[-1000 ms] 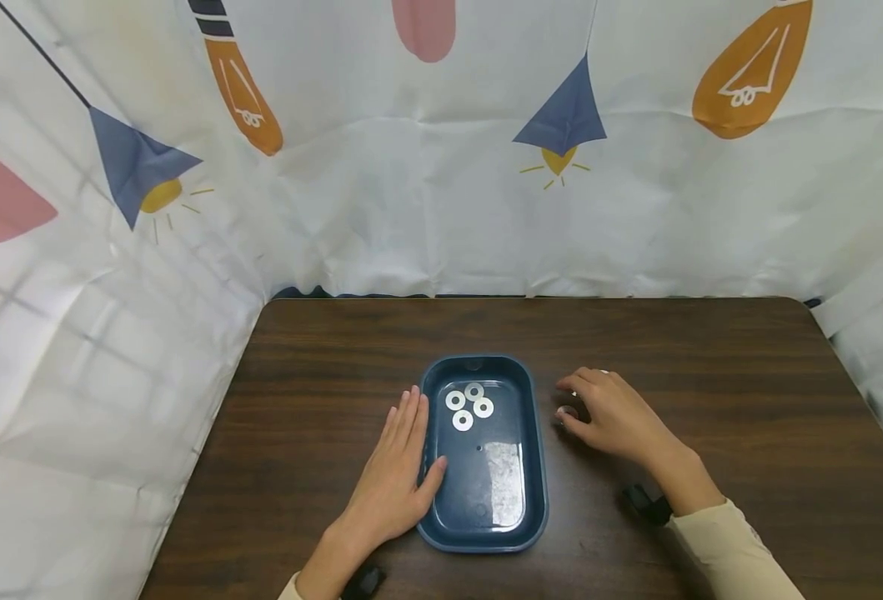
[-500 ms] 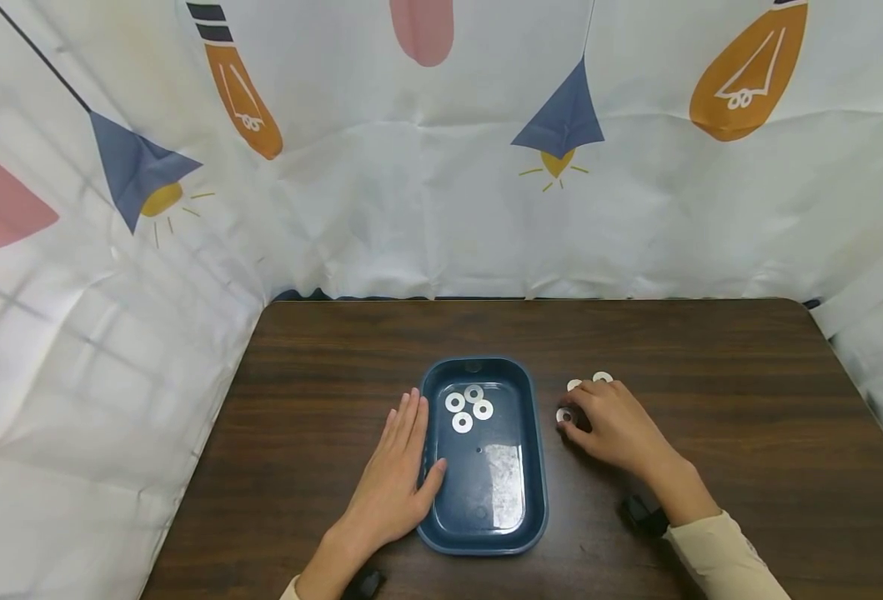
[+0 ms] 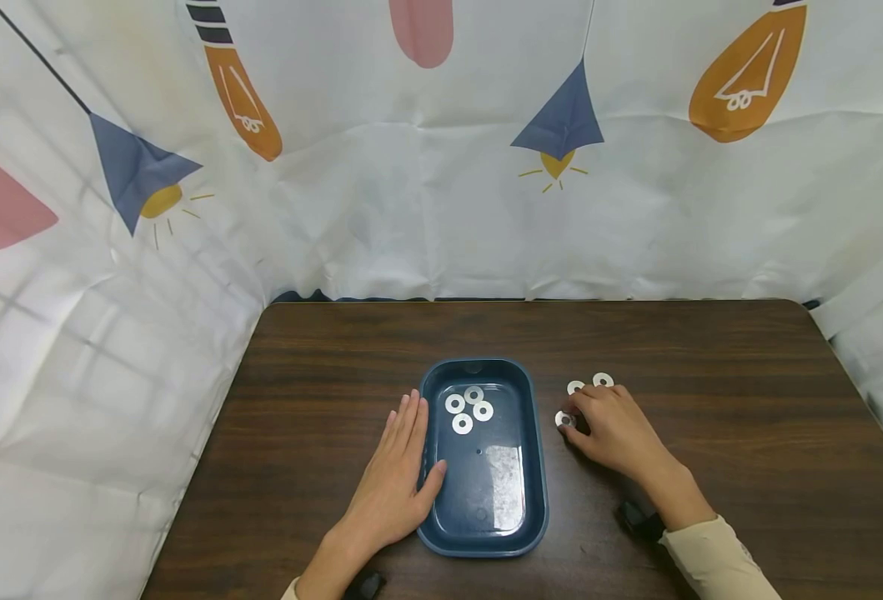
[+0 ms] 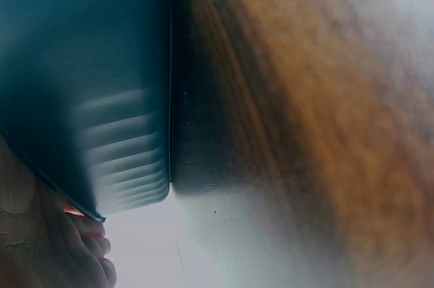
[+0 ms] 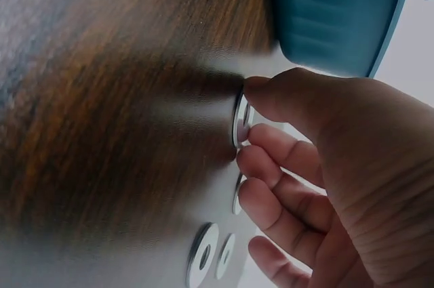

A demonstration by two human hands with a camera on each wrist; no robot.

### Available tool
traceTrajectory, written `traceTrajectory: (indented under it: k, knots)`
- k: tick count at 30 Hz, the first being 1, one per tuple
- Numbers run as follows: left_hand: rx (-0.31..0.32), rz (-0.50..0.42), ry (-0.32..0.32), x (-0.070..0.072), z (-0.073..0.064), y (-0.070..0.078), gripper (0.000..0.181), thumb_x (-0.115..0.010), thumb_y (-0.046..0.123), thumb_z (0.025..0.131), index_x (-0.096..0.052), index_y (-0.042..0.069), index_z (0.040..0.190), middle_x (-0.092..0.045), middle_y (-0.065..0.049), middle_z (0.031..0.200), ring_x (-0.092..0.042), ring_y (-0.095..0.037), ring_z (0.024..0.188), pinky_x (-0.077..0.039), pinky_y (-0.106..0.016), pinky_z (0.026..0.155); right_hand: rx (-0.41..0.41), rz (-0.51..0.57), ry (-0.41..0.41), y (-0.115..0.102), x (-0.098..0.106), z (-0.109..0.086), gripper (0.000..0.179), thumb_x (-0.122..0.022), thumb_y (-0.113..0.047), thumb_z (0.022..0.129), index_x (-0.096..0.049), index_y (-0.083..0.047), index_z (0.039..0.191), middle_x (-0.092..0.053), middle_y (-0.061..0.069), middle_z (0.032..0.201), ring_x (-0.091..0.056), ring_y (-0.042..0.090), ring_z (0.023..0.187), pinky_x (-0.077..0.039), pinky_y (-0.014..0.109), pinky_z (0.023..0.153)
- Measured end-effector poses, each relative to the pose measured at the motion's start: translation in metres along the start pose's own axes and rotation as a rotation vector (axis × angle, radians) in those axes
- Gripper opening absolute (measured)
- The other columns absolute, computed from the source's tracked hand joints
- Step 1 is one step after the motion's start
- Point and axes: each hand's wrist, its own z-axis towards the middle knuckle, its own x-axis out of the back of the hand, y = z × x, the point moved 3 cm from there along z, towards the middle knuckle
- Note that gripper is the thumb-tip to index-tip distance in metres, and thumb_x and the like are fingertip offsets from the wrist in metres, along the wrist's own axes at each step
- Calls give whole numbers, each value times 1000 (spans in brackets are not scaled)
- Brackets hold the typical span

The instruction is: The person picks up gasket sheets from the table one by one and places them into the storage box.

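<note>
My left hand (image 3: pixel 388 487) rests along the left side of a blue plastic tray (image 3: pixel 459 500), fingers straight and thumb over the rim. In the left wrist view only a few fingers (image 4: pixel 91 244) show beside the tray's ribbed wall (image 4: pixel 122 152). Several flat metal washers (image 3: pixel 462 423) lie in the tray's far part. On the table to the right, my right hand (image 3: pixel 617 429) pinches the edges of one washer (image 5: pixel 241 120) between thumb and fingertips. Just beyond that hand lie more loose washers (image 3: pixel 603 379), partly covered by it in the head view.
The dark wood-grain table (image 3: pixel 749 400) extends to both sides of the tray. A white curtain (image 3: pixel 411 208) printed with lamps and bulbs hangs behind the table's far edge. A dark wrist device (image 3: pixel 639 521) sits under my right wrist.
My right hand has come down around the near washer, its thumb and fingers now at the washer's edges. The loose washers behind it have come into sight. My left hand and the tray stay put.
</note>
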Motion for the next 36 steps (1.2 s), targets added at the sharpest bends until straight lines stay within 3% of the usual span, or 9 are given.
traceTrajectory:
  k: [10,19,28,36]
  knots:
    - [1,-4,6,0,-1,0,88,-62,41,103,-17,7,170,-11,-10,181,-11,-27,169,-23,-56,134,36,-48,51,-3,0,0,17,-85,-24,84,-71,-13,87,-64,-4,79,-61,16,79,-51,48,84]
    - [2,-4,5,-1,-1,0,88,-62,41,103,-16,9,170,-11,-10,181,-11,-28,169,-15,-48,137,56,-88,56,-3,-2,-3,19,-83,-24,84,-71,-12,92,-67,-1,83,-63,18,81,-51,48,84]
    - [-5,6,7,0,-1,0,88,-63,40,102,-17,7,170,-12,-11,180,-10,-27,169,-25,-58,133,42,-91,48,-3,-2,1,18,-84,-25,79,-73,-14,87,-63,-5,76,-59,14,76,-51,46,85]
    - [2,5,3,0,0,0,89,-63,42,102,-16,8,170,-12,-10,181,-9,-25,169,-24,-57,133,36,-61,-3,-1,7,8,17,-86,-22,76,-70,-17,79,-64,-9,69,-55,10,67,-52,45,78]
